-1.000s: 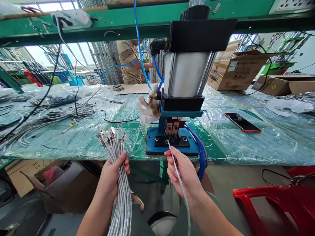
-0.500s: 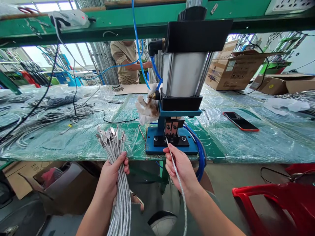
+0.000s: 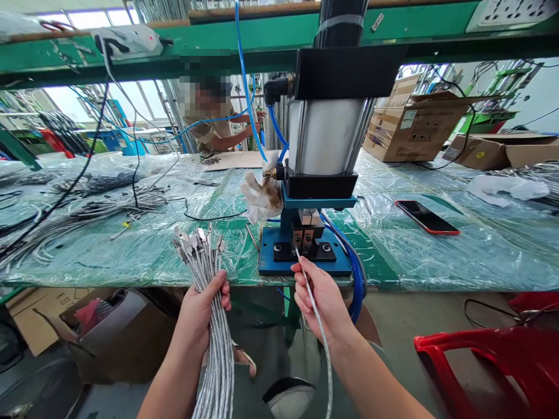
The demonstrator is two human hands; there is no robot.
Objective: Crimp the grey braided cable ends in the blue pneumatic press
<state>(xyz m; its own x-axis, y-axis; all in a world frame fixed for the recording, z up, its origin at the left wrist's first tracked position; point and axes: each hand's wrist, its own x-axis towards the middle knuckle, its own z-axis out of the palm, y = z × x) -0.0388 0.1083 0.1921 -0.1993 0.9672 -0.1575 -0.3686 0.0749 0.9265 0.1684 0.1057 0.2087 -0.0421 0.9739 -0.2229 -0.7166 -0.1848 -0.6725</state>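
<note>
My left hand (image 3: 205,308) is closed around a bundle of grey braided cables (image 3: 220,361), whose metal connector ends (image 3: 196,241) fan out above the thumb. Between the thumb and fingers of my right hand (image 3: 321,299) is a single braided cable (image 3: 321,331). Its far end reaches into the jaws of a pneumatic press (image 3: 303,237), where the tip is hidden; the rest hangs down past my wrist. The press stands on a blue base plate (image 3: 271,265) at the table's front edge, with a white and black cylinder (image 3: 325,137) on top.
A phone (image 3: 427,217) lies right of the press, with cardboard boxes (image 3: 414,128) behind. Loose cables (image 3: 109,203) cover the table's left side. A red plastic stool (image 3: 484,361) stands lower right. Another person (image 3: 213,125) is across the table. Blue air hoses (image 3: 358,285) hang beside the base.
The press ram has come down, bringing its upper jaw lower over the cable end. Both my hands stay nearly in place. The person across the table has leaned lower.
</note>
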